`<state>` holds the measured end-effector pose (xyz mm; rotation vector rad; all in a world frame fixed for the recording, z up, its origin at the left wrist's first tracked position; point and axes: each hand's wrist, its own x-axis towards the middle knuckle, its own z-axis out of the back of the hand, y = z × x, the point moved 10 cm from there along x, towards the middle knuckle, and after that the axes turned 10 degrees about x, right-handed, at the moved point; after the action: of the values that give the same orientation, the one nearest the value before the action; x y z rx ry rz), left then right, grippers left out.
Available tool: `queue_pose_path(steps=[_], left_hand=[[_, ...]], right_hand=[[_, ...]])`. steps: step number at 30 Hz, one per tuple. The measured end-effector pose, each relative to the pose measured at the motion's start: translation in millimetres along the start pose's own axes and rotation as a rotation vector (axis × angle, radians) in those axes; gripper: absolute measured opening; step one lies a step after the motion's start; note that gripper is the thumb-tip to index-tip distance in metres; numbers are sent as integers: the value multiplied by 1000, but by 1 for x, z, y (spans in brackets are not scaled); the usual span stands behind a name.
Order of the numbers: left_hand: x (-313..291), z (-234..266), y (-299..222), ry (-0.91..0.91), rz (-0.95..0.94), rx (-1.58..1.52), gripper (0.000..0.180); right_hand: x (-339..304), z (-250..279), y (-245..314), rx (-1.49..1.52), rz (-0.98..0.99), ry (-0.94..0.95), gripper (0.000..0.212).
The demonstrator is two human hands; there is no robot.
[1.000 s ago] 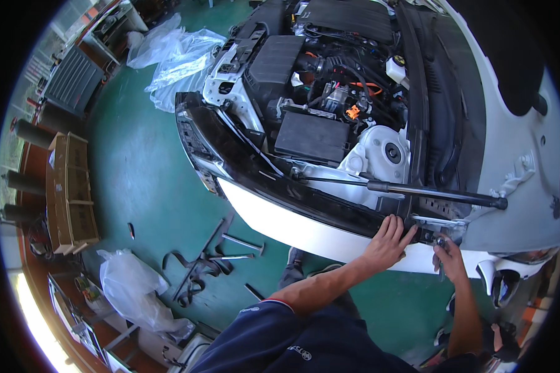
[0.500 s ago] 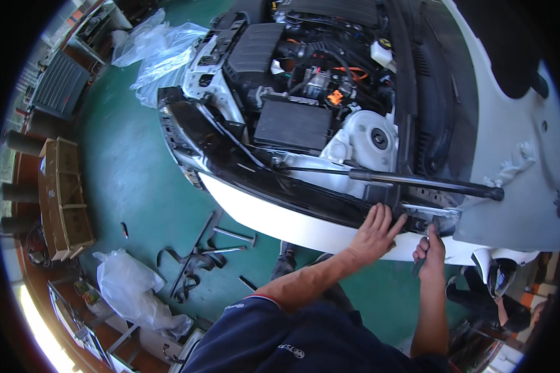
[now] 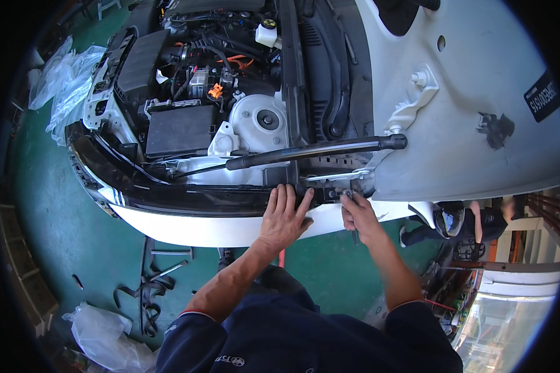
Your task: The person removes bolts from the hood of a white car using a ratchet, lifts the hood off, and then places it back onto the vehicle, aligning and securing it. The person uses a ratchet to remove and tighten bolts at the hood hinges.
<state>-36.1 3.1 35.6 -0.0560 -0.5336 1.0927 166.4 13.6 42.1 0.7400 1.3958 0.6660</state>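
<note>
My left hand (image 3: 284, 216) lies with fingers extended on the glossy black trim (image 3: 211, 200) along the top of the white fender (image 3: 168, 229). To its right, my right hand (image 3: 358, 217) is closed around a slim, wrench-like tool (image 3: 355, 237), whose handle end sticks out below the fist. The tool's upper end meets the dark bracket (image 3: 331, 194) near the hood hinge (image 3: 368, 175), but my fingers partly hide the contact. Just beyond both hands, a black gas strut (image 3: 311, 149) runs up to the raised hood (image 3: 454, 137).
The open engine bay holds a black box (image 3: 179, 129) and a silver strut tower (image 3: 255, 118). Bars and dark straps (image 3: 149, 289) lie on the green floor near clear plastic sheeting (image 3: 106, 329). Another person (image 3: 473, 224) is beyond the side mirror (image 3: 449, 219).
The view has swung right, so the car sits further left and more of the hood shows. Both hands keep about the same places; the tool's handle has turned to point more straight down.
</note>
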Motion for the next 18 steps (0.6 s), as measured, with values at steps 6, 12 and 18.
queue_pose_path(steps=[6,12,18], left_hand=[[0,-2,0,-7,11,-8,91],[0,-1,0,6,8,8,91],[0,1,-1,-2,0,23,89]], right_hand=[[-12,-9,-4,181,34,-209,32],[-11,-12,-16,349,59,-265,32],[-4,7,30,-550,131,38,21]])
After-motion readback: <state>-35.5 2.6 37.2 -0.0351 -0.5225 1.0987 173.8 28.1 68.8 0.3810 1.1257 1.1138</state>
